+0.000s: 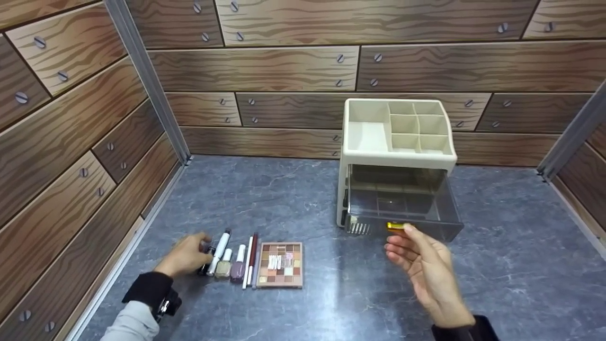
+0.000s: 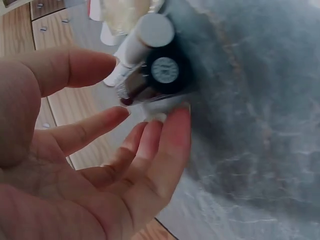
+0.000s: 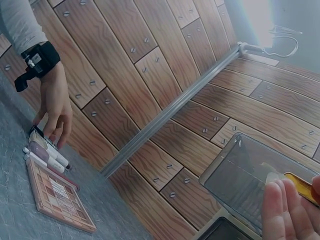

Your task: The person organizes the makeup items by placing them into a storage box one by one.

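At the table's left, my left hand point(image 1: 187, 255) reaches beside a small dark-capped bottle point(image 2: 165, 70). In the left wrist view its thumb and fingers stand apart around the bottle's near end; contact cannot be made out. To the bottle's right, in a row, lie a white tube point(image 1: 219, 251), a greenish nail polish bottle point(image 1: 223, 266), a purple nail polish bottle point(image 1: 238, 267), several slim pencils point(image 1: 251, 260) and an eyeshadow palette point(image 1: 281, 279). My right hand point(image 1: 428, 270) pinches the gold handle point(image 1: 396, 226) of a clear grey drawer point(image 1: 402, 203), which stands pulled out.
The drawer belongs to a cream organizer point(image 1: 400, 158) with open compartments on top, standing towards the back wall. Wood-patterned panels point(image 1: 284, 71) enclose the grey marbled table point(image 1: 236, 189) at the back and sides.
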Motion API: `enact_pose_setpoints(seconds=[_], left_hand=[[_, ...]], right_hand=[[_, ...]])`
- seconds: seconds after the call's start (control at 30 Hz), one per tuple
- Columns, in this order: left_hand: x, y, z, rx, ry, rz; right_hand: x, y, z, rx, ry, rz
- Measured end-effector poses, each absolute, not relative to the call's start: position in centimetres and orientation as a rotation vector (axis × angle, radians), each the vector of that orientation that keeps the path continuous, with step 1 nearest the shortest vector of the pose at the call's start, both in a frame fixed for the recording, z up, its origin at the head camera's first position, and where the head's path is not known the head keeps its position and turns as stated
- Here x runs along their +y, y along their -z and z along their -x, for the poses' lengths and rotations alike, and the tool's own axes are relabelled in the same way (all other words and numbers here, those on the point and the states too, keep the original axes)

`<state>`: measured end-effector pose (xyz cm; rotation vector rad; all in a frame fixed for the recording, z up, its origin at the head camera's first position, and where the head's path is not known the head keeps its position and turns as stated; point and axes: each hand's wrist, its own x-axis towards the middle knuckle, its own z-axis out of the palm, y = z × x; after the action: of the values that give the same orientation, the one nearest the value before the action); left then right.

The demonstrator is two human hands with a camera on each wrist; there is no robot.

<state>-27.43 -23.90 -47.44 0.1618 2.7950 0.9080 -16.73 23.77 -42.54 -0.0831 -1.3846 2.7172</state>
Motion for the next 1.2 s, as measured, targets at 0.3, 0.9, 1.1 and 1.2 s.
enact_pose_setpoints(seconds=[0.3, 0.9, 1.1, 1.2], left_hand=[[-24.1, 48.2, 27.3, 2.738, -1.019, -0.049], [-24.9, 46.7, 26.8, 2.745, -1.056, -0.038], [-24.4, 45.4, 27.0, 2.706, -1.165, -0.053], [-23.9, 44.9, 27.1, 2.613, -1.303, -0.039]], right_hand=[[23.7, 42.5, 16.8, -1.398, -2.705, 0.105], [23.5, 42.5, 16.7, -1.374, -2.719, 0.094], [23.5, 42.4, 16.8, -1.366, -2.714, 0.079], [23.6, 42.4, 16.8, -1.363, -2.724, 0.08]])
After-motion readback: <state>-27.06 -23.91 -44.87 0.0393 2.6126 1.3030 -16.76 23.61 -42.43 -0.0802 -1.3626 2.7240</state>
